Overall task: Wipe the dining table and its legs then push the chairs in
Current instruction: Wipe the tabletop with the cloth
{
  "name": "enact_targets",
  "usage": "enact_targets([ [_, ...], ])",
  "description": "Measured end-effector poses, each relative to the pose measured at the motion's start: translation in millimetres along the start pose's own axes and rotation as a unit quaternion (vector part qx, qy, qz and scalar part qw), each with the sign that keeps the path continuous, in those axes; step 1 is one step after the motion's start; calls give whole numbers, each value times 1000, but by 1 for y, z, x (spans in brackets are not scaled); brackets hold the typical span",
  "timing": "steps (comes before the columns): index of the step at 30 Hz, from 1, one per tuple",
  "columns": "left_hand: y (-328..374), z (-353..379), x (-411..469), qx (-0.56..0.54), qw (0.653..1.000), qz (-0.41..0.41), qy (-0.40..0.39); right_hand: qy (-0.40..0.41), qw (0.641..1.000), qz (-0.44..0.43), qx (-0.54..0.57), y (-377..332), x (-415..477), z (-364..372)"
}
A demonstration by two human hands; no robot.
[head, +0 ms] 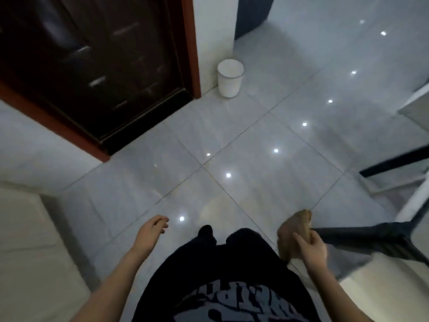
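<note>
My right hand (312, 248) grips a brown cloth (290, 233) at the lower right, and the cloth hangs against the near end of a dark leg (371, 238). That leg slants off to the right beneath a pale surface (380, 296) at the bottom right corner. A second dark leg (394, 162) shows at the right edge, with a white bar (415, 201) crossing between them. My left hand (152, 230) hangs over the floor at the lower left, fingers loosely curled and holding nothing. The frame is blurred.
Glossy pale floor tiles (232, 135) fill the middle. A white bin (229, 77) stands by the wall next to a dark wooden door (92, 66) with a red-brown frame. Pale furniture (27, 252) sits at the lower left.
</note>
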State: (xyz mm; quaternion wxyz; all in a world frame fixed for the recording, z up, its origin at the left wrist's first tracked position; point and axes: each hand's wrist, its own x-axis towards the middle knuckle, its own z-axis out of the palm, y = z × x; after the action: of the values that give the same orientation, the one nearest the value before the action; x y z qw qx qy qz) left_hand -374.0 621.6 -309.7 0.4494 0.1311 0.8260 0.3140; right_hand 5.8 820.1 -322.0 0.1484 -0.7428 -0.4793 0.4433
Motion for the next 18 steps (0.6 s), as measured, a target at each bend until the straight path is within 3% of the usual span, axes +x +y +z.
enact_targets([
  [4,39,-18,58,40,999,-7,-32,47,999,0,28,-62,26,11],
  [9,95,-10,128,71,996,-11,-48,47,995,-4,91,-116,77,13],
  [18,271,108,224,122,986,38,-108,106,984,92,107,-141,199,-28],
])
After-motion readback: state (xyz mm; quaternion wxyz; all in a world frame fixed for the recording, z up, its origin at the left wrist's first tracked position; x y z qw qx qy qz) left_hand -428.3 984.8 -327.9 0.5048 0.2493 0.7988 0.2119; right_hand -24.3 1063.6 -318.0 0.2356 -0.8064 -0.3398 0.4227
